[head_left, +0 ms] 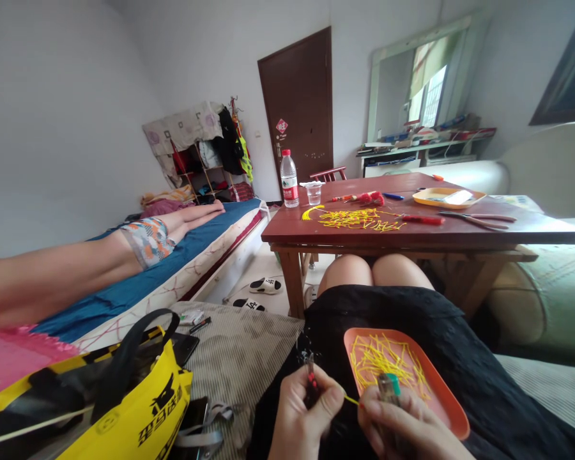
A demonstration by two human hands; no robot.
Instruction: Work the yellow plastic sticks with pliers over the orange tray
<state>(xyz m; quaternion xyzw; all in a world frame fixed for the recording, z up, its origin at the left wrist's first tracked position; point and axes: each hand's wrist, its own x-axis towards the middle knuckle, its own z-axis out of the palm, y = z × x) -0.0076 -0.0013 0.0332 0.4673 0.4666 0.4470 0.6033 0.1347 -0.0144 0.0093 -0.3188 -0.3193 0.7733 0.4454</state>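
Note:
My left hand (pixel 309 409) is closed, with a thin yellow cord (pixel 351 400) at its thumb and fingertips. A small dark piece with red spots (pixel 312 379) also sticks up from its fingers; its kind is unclear. The cord stretches across to the fingertips of my right hand (pixel 402 418). That hand is closed round a small, dark see-through object with a green end (pixel 391 383), which looks like a lighter. Under and behind the right hand, an orange tray (pixel 453 409) rests on my lap, tilted, with many loose yellow cords (pixel 386 358) in it.
Ahead, a dark red table (pixel 297 230) bears a yellow cord pile (pixel 352 217), pliers (pixel 479 219), a bottle (pixel 289 179), a plastic cup (pixel 314 191) and a yellow tray (pixel 424 197). A yellow bag (pixel 167 402) stands at left. A person (pixel 124 249) lies on the bed.

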